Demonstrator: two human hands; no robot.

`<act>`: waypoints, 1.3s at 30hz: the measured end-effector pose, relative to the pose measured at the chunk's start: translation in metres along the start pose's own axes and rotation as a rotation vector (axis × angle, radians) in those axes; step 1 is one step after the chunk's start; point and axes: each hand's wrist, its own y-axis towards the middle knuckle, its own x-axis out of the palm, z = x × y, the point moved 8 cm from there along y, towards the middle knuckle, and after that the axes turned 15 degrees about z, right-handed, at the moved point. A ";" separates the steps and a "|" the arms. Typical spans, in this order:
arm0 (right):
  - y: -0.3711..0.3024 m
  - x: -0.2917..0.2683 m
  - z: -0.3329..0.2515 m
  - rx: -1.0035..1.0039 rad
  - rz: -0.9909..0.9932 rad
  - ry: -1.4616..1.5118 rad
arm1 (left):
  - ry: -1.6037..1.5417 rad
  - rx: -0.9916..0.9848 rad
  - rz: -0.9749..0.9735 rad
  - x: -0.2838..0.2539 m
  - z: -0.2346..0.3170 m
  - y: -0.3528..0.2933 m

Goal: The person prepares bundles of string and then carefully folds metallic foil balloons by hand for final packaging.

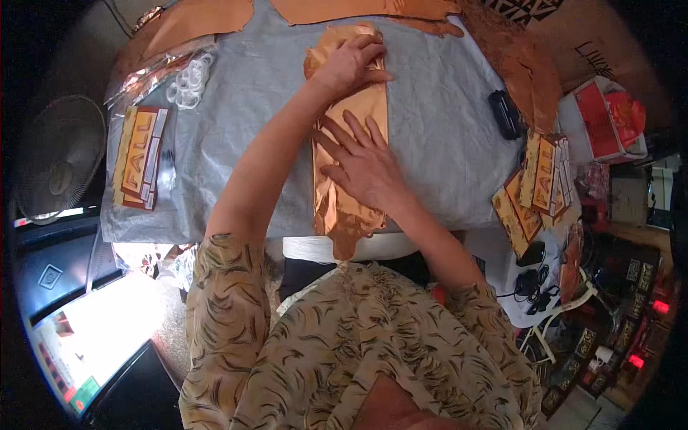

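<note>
A long strip of shiny copper-coloured foil point(369, 106), which looks like a folded foil balloon, lies flat on the grey cloth point(251, 93) in front of me. Its near end has a scalloped outline and a rounded tab that hangs over the table edge. At the far end my left hand point(350, 66) has its fingers bent over the foil and closed on it. My right hand point(365, 170) lies spread on the middle of the strip, palm down, pressing it flat. What is under both palms is hidden.
More flat copper foil pieces point(190, 20) lie along the far edge. White ribbon coils point(190, 82) and printed cards point(140, 159) are at left. At right are a black object point(506, 115), more cards point(546, 174) and a red-and-white box point(593, 118). A fan point(61, 161) stands far left.
</note>
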 end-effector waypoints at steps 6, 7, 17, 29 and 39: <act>-0.018 -0.003 -0.021 -0.104 -0.057 0.137 | 0.019 -0.016 -0.016 0.006 -0.007 -0.001; -0.021 -0.006 -0.024 -0.131 -0.068 0.112 | 0.036 -0.022 -0.051 0.008 -0.006 -0.001; -0.058 -0.019 -0.053 -0.174 -0.273 0.495 | 0.105 -0.017 -0.079 0.009 -0.007 -0.005; 0.000 -0.009 0.024 0.058 0.076 0.021 | 0.068 -0.026 -0.084 0.005 0.003 0.001; 0.001 -0.008 0.021 0.060 0.028 -0.008 | -0.463 -0.451 0.082 -0.042 -0.037 0.014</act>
